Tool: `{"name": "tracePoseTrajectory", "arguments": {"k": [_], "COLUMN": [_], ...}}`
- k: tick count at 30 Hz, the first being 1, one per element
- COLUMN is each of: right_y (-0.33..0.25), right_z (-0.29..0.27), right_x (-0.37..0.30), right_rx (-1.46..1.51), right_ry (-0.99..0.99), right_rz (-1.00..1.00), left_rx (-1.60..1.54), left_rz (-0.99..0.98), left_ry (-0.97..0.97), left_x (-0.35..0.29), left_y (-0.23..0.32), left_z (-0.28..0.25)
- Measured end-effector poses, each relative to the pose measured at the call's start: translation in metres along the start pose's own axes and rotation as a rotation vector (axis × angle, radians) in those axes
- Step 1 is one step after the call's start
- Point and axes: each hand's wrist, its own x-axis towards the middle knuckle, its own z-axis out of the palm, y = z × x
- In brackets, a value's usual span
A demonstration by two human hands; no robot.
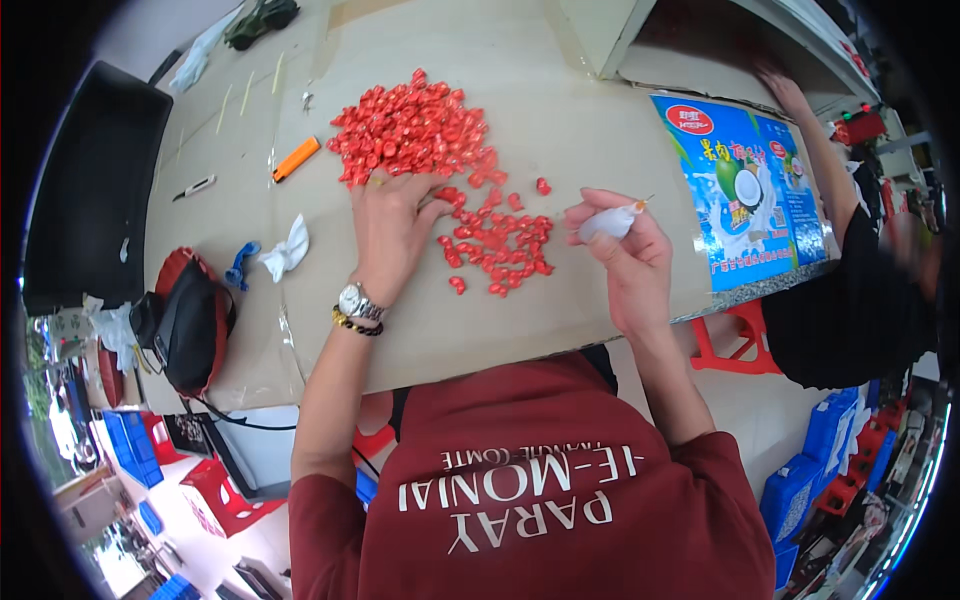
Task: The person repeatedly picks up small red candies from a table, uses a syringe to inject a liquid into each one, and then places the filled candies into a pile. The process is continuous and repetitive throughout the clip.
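On the table lies a heaped pile of small shiny red pieces [410, 125], like beads or little charms. A looser spread of the same red pieces [500, 245] lies nearer to me. My left hand [395, 220] rests at the near edge of the pile, its fingers stretched over the pieces and the thumb apart. Its fingertips are partly hidden among them. My right hand [635, 265] is raised to the right of the spread, closed around a small white squeeze bottle [608, 222] with an amber neck and a thin needle-like tip pointing up and right.
Left of the pile lie an orange cutter [297, 160], a slim white-and-black knife [195, 188], a crumpled white tissue [287, 248] and a black-and-red bag [195, 320]. A blue poster [745, 190] covers the right side, beside another person's arm [825, 150].
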Motion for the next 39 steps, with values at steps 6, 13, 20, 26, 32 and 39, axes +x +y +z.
{"name": "tracePoseTrajectory", "arguments": {"k": [6,13,20,26,32,39], "right_y": [0.002,-0.002,-0.012,-0.019,-0.021,-0.019], "right_z": [-0.001,0.005,0.009,0.018,0.019,0.017], "right_x": [0.001,0.004,0.007,0.001,-0.001,-0.011], "right_rx": [-0.072,-0.160,-0.226,-0.053,0.232,0.128], "right_ry": [0.006,-0.014,0.002,-0.034,-0.065,-0.113], "right_rz": [-0.015,-0.013,-0.138,-0.201,-0.176,-0.339], "left_rx": [0.071,0.247,-0.573,-1.861,-2.168,-2.107], "left_rz": [-0.034,0.085,-0.196,-0.559,-0.716,-0.767], "left_ry": [-0.053,-0.085,0.069,-0.058,-0.102,-0.187], "left_x": [-0.003,-0.001,-0.008,-0.042,-0.060,-0.064], "left_y": [-0.003,0.005,0.021,0.064,0.077,0.084], "left_z": [0.008,0.011,0.003,-0.004,0.003,0.002]}}
